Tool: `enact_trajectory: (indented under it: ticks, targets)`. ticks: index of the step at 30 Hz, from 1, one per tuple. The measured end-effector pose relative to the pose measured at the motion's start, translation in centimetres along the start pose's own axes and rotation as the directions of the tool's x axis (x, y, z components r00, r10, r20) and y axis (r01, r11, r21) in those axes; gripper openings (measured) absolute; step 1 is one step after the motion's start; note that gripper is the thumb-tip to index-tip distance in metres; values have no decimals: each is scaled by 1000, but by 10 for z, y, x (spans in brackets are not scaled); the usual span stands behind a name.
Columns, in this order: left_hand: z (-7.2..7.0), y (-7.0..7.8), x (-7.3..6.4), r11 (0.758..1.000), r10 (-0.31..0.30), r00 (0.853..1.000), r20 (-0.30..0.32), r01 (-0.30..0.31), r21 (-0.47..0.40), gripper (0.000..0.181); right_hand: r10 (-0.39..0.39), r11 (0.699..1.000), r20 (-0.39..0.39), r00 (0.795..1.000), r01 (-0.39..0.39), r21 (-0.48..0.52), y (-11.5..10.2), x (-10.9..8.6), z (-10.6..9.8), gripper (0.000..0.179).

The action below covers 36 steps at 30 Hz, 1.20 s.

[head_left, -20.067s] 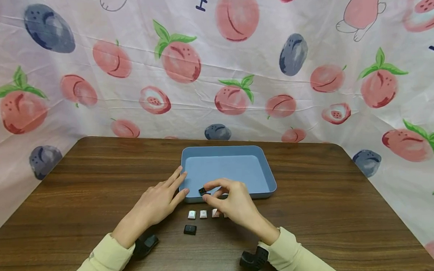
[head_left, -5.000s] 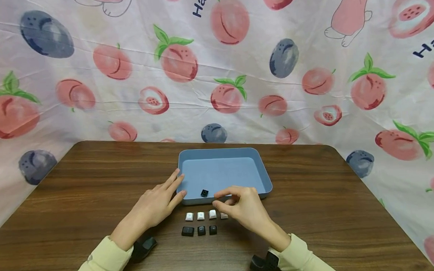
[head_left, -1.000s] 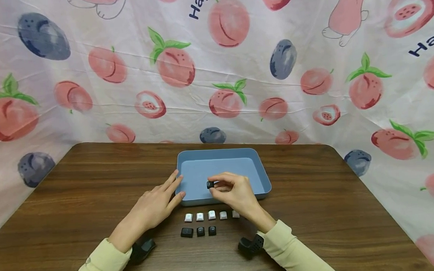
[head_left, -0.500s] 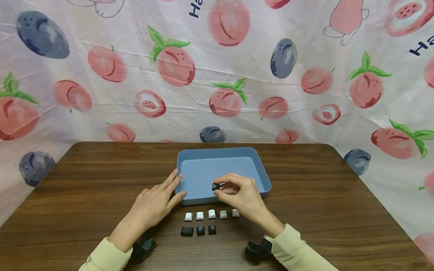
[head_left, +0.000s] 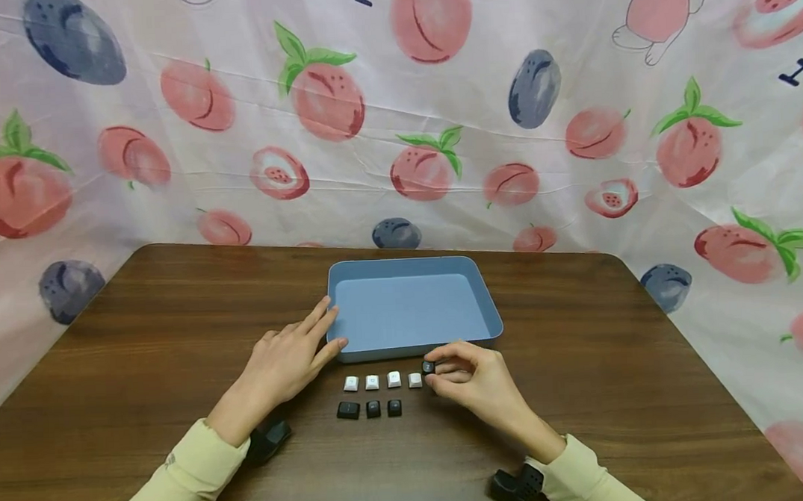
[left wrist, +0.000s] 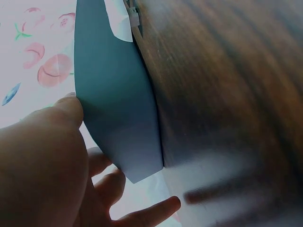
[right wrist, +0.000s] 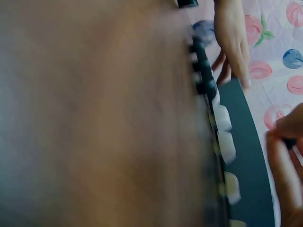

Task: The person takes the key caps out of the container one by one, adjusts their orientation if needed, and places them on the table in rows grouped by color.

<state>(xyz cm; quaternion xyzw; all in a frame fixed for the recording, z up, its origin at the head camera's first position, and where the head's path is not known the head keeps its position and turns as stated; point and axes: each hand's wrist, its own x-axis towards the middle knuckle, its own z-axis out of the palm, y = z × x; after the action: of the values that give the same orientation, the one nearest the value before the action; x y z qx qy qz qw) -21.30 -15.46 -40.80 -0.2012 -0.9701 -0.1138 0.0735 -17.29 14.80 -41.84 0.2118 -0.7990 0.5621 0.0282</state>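
A small black keycap [head_left: 428, 367] is pinched between the thumb and index finger of my right hand [head_left: 470, 374], just in front of the blue tray's lower right side. In the right wrist view, those fingers mostly cover the keycap [right wrist: 289, 143]. My left hand [head_left: 285, 360] has its fingers extended and touches the left front corner of the blue tray [head_left: 413, 351]. In front of the tray runs a row of white keycaps [head_left: 394, 379], its right end hidden by my right hand. Nearer to me lie three black keycaps, a wider one [head_left: 348, 410] and two small ones [head_left: 373, 409].
The tray stands on a brown wooden table [head_left: 241, 287]. Behind the table hangs a fruit-print cloth [head_left: 369, 132]. Black devices are strapped at both wrists, the right one [head_left: 516, 487] close above the tabletop.
Two small black keycaps have joined the wide one since 20 seconds ago. The black keycap in the tray 5 seconds ago was picked up; my right hand has carried one rightward and toward me.
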Motion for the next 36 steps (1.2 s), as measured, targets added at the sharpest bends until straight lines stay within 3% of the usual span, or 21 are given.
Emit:
enact_trajectory:
  ticks: [6,12,23,36]
  targets:
    - [-1,1,2,1000,-3,1000,-6,3,31,64,74,996,76,994,-77,42,4,-14,2,25]
    - [-1,1,3,999,-5,1000,-4,5,36,64,85,996,85,993,-87,10,4,-18,6,23]
    - [-6,-11,4,996,-39,997,69,44,-76,61,96,995,91,991,-96,-2,8,-20,14,21]
    - [-6,-15,5,991,-15,998,58,23,-129,57,66,994,80,995,-58,-97,10,-20,15,19]
